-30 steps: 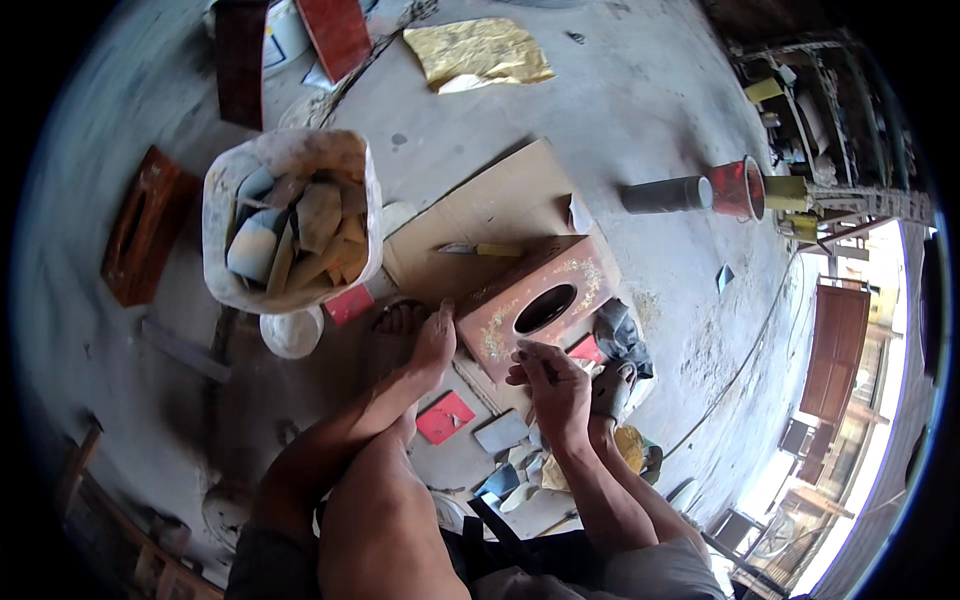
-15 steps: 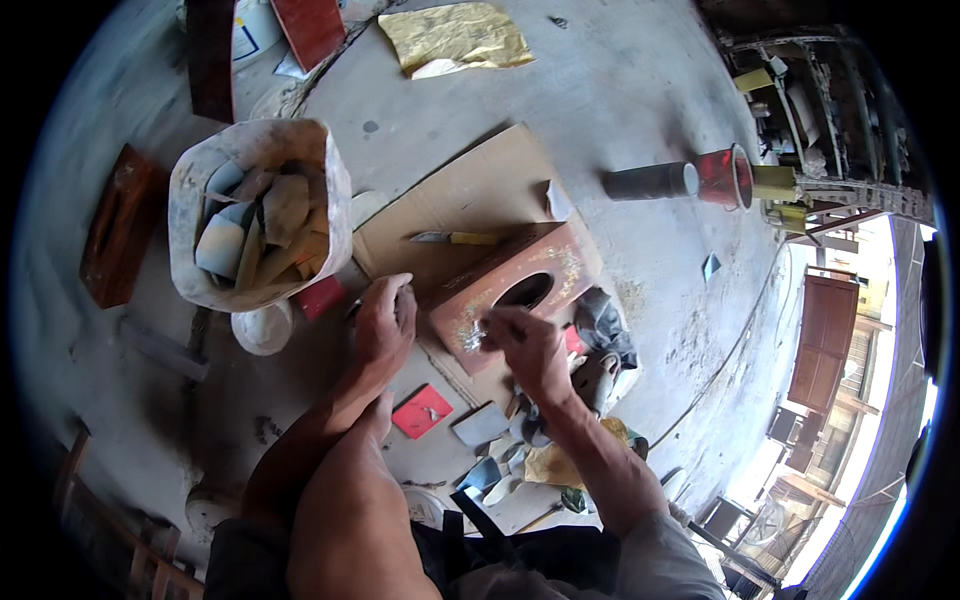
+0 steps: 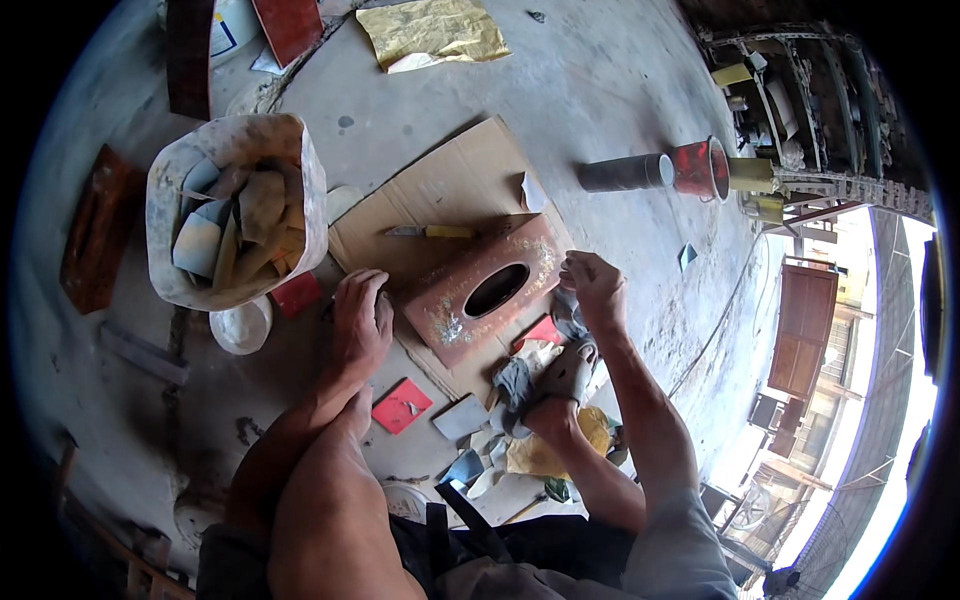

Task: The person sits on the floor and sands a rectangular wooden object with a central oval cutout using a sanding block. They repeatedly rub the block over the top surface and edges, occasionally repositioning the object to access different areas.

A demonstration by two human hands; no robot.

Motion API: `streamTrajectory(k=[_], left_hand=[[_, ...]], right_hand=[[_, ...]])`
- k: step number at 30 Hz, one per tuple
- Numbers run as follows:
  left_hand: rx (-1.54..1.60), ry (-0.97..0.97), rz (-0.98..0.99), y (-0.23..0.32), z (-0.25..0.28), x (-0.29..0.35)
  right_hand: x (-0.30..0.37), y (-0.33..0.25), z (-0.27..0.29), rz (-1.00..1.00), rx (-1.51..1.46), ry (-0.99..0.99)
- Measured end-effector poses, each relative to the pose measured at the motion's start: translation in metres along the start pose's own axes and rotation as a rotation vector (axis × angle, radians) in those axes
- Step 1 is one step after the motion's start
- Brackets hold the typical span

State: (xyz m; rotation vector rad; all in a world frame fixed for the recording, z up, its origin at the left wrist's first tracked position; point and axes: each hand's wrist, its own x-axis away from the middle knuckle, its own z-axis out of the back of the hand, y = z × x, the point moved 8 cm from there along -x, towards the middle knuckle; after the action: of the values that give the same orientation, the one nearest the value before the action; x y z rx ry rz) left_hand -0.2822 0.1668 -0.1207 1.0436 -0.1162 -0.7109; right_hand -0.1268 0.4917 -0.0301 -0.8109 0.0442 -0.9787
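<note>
A reddish-brown box [image 3: 455, 318] with a dark oval opening lies tilted on a cardboard sheet [image 3: 430, 190]. Shiny pale patches mark its top at both ends of the opening. Just left of the box, my left hand [image 3: 362, 322] is curled with its fingers together; whatever lies inside is hidden. Off the box's right end, my right hand [image 3: 597, 290] is raised in a pinch. Anything between those fingertips is too small to make out. A yellow-handled knife [image 3: 445, 232] rests on the cardboard behind the box.
A whitish bin [image 3: 312, 200] full of scraps stands at left, beside a white cup [image 3: 241, 326]. Red pads [image 3: 401, 405] and paper scraps lie near my feet. A grey cylinder [image 3: 628, 173] and a red bucket [image 3: 702, 170] lie at right. Yellowish paper [image 3: 432, 32] is at the back.
My right hand has moved right, from over the box's near-left top to beyond its right end, uncovering the oval opening. My left hand stays beside the box. The whole view has shifted slightly.
</note>
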Motion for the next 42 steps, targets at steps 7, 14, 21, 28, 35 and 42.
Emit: streamTrajectory(k=[7,14,21,28,35,42], left_hand=[[-0.072,-0.007,-0.039,-0.003,-0.002,0.001],[-0.108,-0.016,-0.042,-0.005,-0.005,0.001],[-0.086,-0.016,-0.04,-0.002,-0.007,0.0],[-0.095,-0.018,-0.054,-0.003,-0.005,-0.001],[-0.116,-0.016,-0.068,-0.004,-0.007,0.0],[-0.084,-0.079,-0.028,0.004,-0.007,-0.004]], right_hand=[[-0.016,-0.012,-0.005,0.088,-0.163,0.029],[-0.004,-0.014,-0.002,0.027,-0.079,0.123],[0.108,0.018,-0.067,-0.085,-0.278,-0.025],[0.101,-0.006,-0.06,-0.17,-0.175,-0.033],[0.036,-0.053,-0.073,0.054,-0.154,0.014],[0.087,-0.055,-0.112,0.267,0.014,-0.123]])
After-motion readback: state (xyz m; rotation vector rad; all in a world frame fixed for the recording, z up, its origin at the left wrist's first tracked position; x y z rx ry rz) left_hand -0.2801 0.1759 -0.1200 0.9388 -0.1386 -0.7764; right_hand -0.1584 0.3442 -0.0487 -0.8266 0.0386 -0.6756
